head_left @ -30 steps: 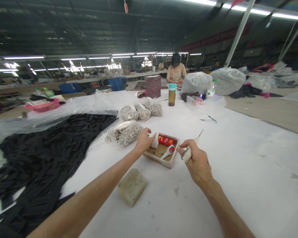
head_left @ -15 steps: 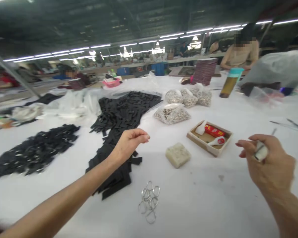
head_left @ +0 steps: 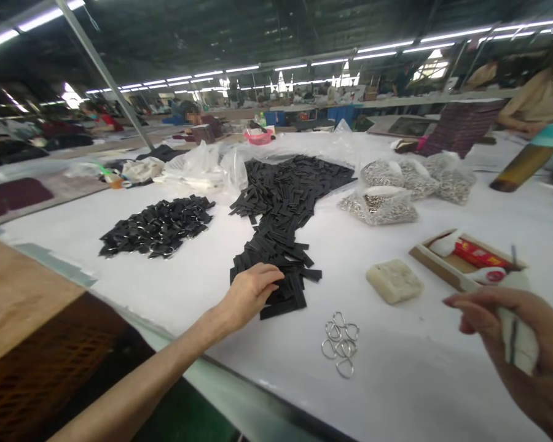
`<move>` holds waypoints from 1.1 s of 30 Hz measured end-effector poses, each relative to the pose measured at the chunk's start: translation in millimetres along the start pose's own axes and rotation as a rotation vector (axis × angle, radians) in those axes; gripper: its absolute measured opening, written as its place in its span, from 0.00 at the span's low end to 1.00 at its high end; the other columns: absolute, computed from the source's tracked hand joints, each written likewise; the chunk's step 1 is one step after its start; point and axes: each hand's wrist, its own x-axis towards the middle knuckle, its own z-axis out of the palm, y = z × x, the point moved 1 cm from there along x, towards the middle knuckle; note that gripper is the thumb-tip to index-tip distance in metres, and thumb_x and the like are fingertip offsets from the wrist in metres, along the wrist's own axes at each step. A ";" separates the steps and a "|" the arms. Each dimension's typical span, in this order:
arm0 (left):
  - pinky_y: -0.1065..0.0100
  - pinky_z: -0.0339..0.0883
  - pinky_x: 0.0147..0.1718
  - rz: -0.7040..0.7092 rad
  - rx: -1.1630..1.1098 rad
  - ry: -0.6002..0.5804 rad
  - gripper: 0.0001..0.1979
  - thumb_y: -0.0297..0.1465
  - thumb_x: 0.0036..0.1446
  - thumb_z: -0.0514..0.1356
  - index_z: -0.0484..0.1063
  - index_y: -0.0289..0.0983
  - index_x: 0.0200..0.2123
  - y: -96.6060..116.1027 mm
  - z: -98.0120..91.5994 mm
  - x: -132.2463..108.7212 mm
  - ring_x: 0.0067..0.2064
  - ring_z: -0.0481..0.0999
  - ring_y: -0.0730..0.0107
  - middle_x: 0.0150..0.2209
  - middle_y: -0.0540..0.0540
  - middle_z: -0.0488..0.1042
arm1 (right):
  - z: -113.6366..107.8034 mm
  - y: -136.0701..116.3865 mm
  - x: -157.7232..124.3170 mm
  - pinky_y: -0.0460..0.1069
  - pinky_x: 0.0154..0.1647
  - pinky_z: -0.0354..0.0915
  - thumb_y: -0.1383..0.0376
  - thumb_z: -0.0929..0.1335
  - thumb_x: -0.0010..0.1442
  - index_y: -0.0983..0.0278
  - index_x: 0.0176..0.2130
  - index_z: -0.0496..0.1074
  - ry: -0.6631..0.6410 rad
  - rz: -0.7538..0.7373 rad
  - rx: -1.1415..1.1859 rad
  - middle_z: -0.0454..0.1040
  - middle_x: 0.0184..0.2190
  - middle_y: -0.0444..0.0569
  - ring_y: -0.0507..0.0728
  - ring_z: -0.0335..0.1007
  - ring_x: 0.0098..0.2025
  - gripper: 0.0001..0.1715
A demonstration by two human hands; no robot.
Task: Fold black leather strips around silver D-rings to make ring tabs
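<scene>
My left hand rests with its fingers curled down on the near end of a long heap of black strips on the white table. My right hand is at the lower right, closed round a white-wrapped tool whose thin metal tip sticks up. Several silver D-rings lie loose between the two hands. A pale yellowish block sits just beyond the rings.
A second pile of black pieces with rings lies to the left. Clear bags of metal rings, a shallow cardboard tray with a red pack, and a bottle stand to the right. Another person sits at the far right.
The view swung left. My left hand left the cardboard tray and came down onto the near end of the black strips. My right hand kept hold of the white-wrapped tool.
</scene>
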 end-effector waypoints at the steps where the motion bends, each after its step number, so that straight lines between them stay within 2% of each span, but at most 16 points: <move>1: 0.65 0.65 0.43 0.063 0.029 -0.023 0.13 0.23 0.57 0.50 0.72 0.36 0.40 2.0 1.6 3.1 0.44 0.70 0.65 0.44 0.43 0.73 | 0.5 -12.2 -7.4 0.51 0.18 0.62 0.35 0.61 0.47 0.54 0.29 0.70 -0.037 -0.069 0.007 0.74 0.20 0.50 0.57 0.69 0.18 0.29; 4: 0.66 0.65 0.41 0.266 0.102 -0.151 0.16 0.20 0.59 0.46 0.72 0.35 0.39 13.8 1.3 16.2 0.43 0.69 0.66 0.44 0.43 0.73 | 5.6 -33.7 -30.9 0.47 0.16 0.63 0.42 0.61 0.55 0.57 0.29 0.70 -0.117 -0.241 0.069 0.75 0.20 0.46 0.54 0.70 0.17 0.24; 6: 0.66 0.64 0.41 0.361 0.167 -0.277 0.14 0.19 0.57 0.47 0.71 0.35 0.37 23.0 0.3 23.9 0.43 0.68 0.65 0.43 0.44 0.72 | 10.0 -38.1 -46.3 0.45 0.18 0.63 0.47 0.62 0.58 0.58 0.31 0.71 -0.130 -0.257 0.095 0.75 0.21 0.45 0.53 0.71 0.19 0.20; 8: 0.64 0.64 0.41 0.378 0.250 -0.377 0.10 0.20 0.55 0.51 0.70 0.33 0.36 29.1 0.9 28.1 0.43 0.67 0.63 0.41 0.43 0.72 | 13.5 -38.8 -59.6 0.43 0.19 0.63 0.49 0.63 0.59 0.59 0.32 0.70 -0.122 -0.217 0.088 0.75 0.22 0.44 0.52 0.71 0.19 0.18; 10: 0.64 0.65 0.39 0.361 0.321 -0.437 0.10 0.18 0.52 0.52 0.70 0.32 0.36 30.7 3.7 28.9 0.43 0.67 0.61 0.40 0.42 0.71 | 15.5 -39.2 -69.5 0.42 0.20 0.63 0.51 0.63 0.59 0.59 0.32 0.70 -0.109 -0.177 0.083 0.73 0.21 0.43 0.51 0.70 0.20 0.16; 14: 0.65 0.64 0.36 0.372 0.416 -0.465 0.16 0.13 0.47 0.49 0.69 0.33 0.35 24.7 11.2 28.3 0.42 0.66 0.61 0.40 0.42 0.71 | 16.8 -43.3 -80.6 0.41 0.20 0.63 0.54 0.63 0.61 0.59 0.32 0.68 -0.115 -0.139 0.140 0.71 0.19 0.40 0.49 0.68 0.18 0.13; 17: 0.65 0.64 0.36 0.395 0.445 -0.450 0.13 0.16 0.51 0.49 0.70 0.33 0.34 19.6 13.7 31.4 0.41 0.66 0.61 0.39 0.43 0.71 | 18.0 -48.6 -85.1 0.40 0.20 0.63 0.54 0.64 0.60 0.60 0.33 0.68 -0.160 -0.145 0.166 0.72 0.21 0.40 0.49 0.68 0.19 0.12; 20: 0.64 0.64 0.37 0.390 0.416 -0.405 0.10 0.21 0.56 0.51 0.70 0.33 0.36 16.3 13.1 36.9 0.41 0.67 0.61 0.38 0.43 0.72 | 18.6 -53.6 -87.3 0.41 0.21 0.63 0.56 0.64 0.60 0.60 0.34 0.67 -0.131 -0.146 0.162 0.72 0.22 0.40 0.49 0.68 0.21 0.10; 23: 0.64 0.65 0.37 0.367 0.354 -0.310 0.10 0.24 0.58 0.50 0.71 0.34 0.36 13.4 12.9 43.0 0.40 0.68 0.62 0.36 0.43 0.73 | 18.2 -56.1 -87.5 0.40 0.22 0.62 0.59 0.64 0.61 0.60 0.34 0.66 -0.084 -0.108 0.155 0.70 0.21 0.39 0.48 0.67 0.20 0.08; 26: 0.64 0.65 0.37 0.325 0.282 -0.207 0.12 0.24 0.59 0.48 0.72 0.33 0.35 10.7 15.4 48.9 0.39 0.69 0.62 0.34 0.42 0.73 | 19.0 -55.9 -88.0 0.40 0.21 0.61 0.61 0.64 0.61 0.60 0.33 0.66 -0.092 -0.085 0.157 0.69 0.21 0.38 0.47 0.65 0.19 0.05; 30: 0.65 0.66 0.38 0.283 0.094 -0.074 0.10 0.27 0.59 0.51 0.73 0.34 0.35 16.2 15.7 52.8 0.38 0.71 0.64 0.33 0.43 0.74 | 27.3 -53.9 -93.7 0.41 0.23 0.61 0.65 0.65 0.61 0.60 0.35 0.66 -0.110 -0.061 0.195 0.68 0.21 0.38 0.48 0.64 0.21 0.01; 33: 0.68 0.67 0.34 0.151 -0.160 0.034 0.09 0.29 0.58 0.53 0.73 0.35 0.34 33.2 9.1 53.7 0.32 0.72 0.69 0.30 0.47 0.74 | 40.5 -55.4 -101.4 0.43 0.27 0.64 0.67 0.65 0.60 0.61 0.38 0.68 -0.159 -0.107 0.204 0.71 0.25 0.42 0.50 0.68 0.26 0.04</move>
